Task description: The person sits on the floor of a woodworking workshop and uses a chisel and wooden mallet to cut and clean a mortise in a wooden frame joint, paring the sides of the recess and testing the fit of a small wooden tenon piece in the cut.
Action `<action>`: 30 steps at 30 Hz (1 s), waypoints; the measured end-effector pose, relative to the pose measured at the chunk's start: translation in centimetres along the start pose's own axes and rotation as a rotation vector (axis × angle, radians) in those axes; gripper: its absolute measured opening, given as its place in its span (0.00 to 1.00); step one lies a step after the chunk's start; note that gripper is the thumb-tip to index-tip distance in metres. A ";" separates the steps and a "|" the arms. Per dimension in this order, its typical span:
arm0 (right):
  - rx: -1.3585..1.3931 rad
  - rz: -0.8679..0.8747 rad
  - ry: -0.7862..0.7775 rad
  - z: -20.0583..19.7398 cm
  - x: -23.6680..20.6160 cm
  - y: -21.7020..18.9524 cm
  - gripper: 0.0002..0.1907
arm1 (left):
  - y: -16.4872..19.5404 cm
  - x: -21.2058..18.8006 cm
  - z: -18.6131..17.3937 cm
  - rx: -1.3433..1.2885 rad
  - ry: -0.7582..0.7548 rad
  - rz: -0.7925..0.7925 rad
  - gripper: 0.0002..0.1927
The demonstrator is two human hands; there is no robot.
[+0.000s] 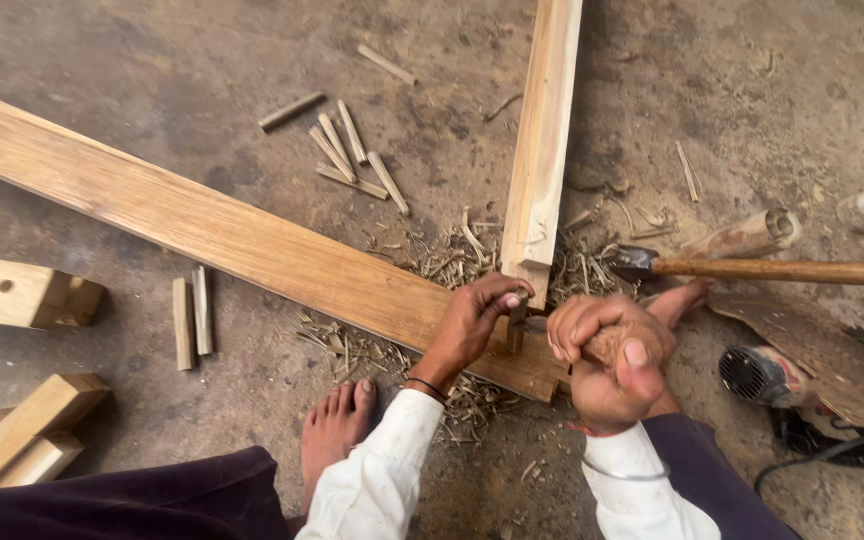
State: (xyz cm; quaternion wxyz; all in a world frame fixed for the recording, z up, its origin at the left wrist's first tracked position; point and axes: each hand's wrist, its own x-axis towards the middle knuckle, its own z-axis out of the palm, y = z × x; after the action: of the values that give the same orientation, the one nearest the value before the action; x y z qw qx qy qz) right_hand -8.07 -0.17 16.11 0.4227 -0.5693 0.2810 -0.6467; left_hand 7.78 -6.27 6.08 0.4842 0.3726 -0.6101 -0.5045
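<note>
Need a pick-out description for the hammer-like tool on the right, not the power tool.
Start from the long wide plank running diagonally across the floor, then go to the narrower upright board meeting it. Just right of that joint lies the tool: a dark metal head by the wood chips with a long round wooden handle running off the right edge. Unlike the corded power tool below, it has no cable.

A narrow beam (542, 140) butts onto the long plank (202, 225); hammer (772, 268) lies right.
</note>
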 end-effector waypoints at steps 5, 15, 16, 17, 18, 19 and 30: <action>-0.182 -0.029 -0.107 1.5 0.4 -3.0 0.27 | 1.4 -0.1 0.4 0.110 -0.021 0.026 0.11; -0.037 0.014 -0.034 1.0 -0.4 -1.3 0.27 | 1.9 -1.0 0.2 -0.034 0.027 -0.054 0.12; -0.053 0.012 -0.046 1.1 -0.4 -1.4 0.26 | 2.2 -0.9 0.2 -0.046 0.029 -0.062 0.12; -0.067 0.009 -0.060 1.3 -0.4 -1.7 0.26 | 2.6 -0.9 0.2 -0.056 0.033 -0.070 0.12; -0.073 0.008 -0.075 1.6 -0.3 -2.0 0.26 | 3.0 -0.8 0.1 -0.007 0.041 -0.061 0.12; -0.076 0.007 -0.090 1.8 -0.3 -2.4 0.26 | 3.4 -0.7 0.1 0.044 0.050 -0.053 0.12; -0.037 0.046 -0.121 0.0 -0.9 -3.3 0.24 | 3.2 -1.3 0.3 0.177 0.078 -0.062 0.12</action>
State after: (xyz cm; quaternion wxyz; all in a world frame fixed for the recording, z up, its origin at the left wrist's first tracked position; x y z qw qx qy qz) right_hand -8.79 2.23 18.46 0.4432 -0.6086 0.2798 -0.5957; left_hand 7.93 -4.27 8.87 0.4570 0.4518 -0.6212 -0.4484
